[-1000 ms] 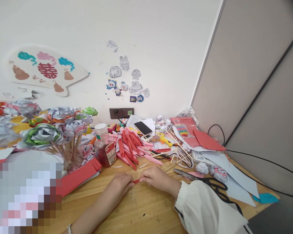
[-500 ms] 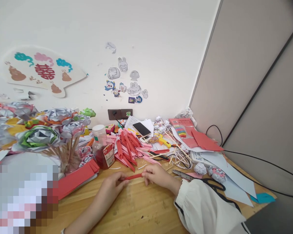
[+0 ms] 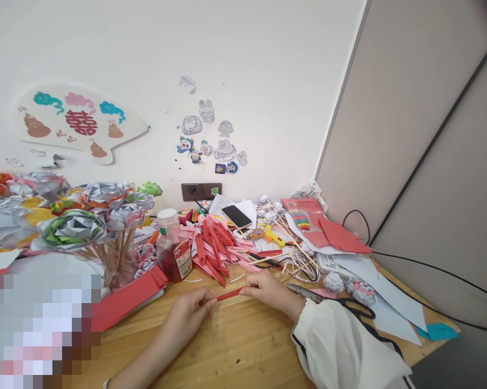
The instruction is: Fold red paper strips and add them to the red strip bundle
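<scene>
A narrow folded red paper strip (image 3: 230, 294) stretches between my two hands just above the wooden table (image 3: 235, 346). My left hand (image 3: 190, 310) pinches its left end with closed fingers. My right hand (image 3: 268, 289), in a white sleeve, pinches the right end. Behind my hands lies a pile of folded red and pink paper strips (image 3: 217, 246).
A bottle of red liquid (image 3: 173, 248) stands left of the pile, beside a stack of red paper (image 3: 126, 297). Paper flowers on sticks (image 3: 77, 227) fill the left. Black scissors (image 3: 340, 303), a phone (image 3: 236, 216), a yellow glue gun (image 3: 274, 233), skewers and paper scraps lie right.
My hands have drawn apart, so more of the red strip shows between them. The right hand lifted slightly toward the pile.
</scene>
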Demonstrator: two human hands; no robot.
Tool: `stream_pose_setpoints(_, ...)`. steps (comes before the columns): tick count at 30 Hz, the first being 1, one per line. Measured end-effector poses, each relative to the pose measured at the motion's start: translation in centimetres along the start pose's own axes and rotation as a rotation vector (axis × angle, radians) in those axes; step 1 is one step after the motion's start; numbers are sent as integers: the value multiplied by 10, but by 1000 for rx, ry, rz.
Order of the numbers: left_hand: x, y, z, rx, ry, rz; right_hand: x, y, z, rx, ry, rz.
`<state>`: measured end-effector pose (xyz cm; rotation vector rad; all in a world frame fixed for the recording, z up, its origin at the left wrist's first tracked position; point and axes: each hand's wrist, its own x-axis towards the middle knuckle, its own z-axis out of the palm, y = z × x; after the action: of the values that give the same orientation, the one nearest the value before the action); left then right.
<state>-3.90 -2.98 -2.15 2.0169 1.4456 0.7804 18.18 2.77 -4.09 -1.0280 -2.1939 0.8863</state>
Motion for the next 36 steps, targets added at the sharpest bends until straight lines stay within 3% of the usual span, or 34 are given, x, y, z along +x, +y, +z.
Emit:
stream_pose_setpoints(5, 2, -5, -3, -34, 0, -13, -2, 4, -5, 131, -125, -25)
stream_pose_setpoints(11, 6, -9, 0, -54, 29, -97, -3, 12, -8, 225, -67, 69)
stream_pose_setpoints(16, 6, -10, -1, -91, 58, -106, -2, 10, -6, 393, -114, 53)
stream_pose_setpoints(24, 6, -5, -4, -151, 80, -132, -3, 8, -7, 458, 15, 114)
stream_pose_setpoints(29, 8, -10, -3, -202, 114, -151, 0, -1, -11, 403, 39, 53)
stream_pose_setpoints(36, 7, -18, 4, -155, 123, -146, 15, -1, -16, 218, 304, 54)
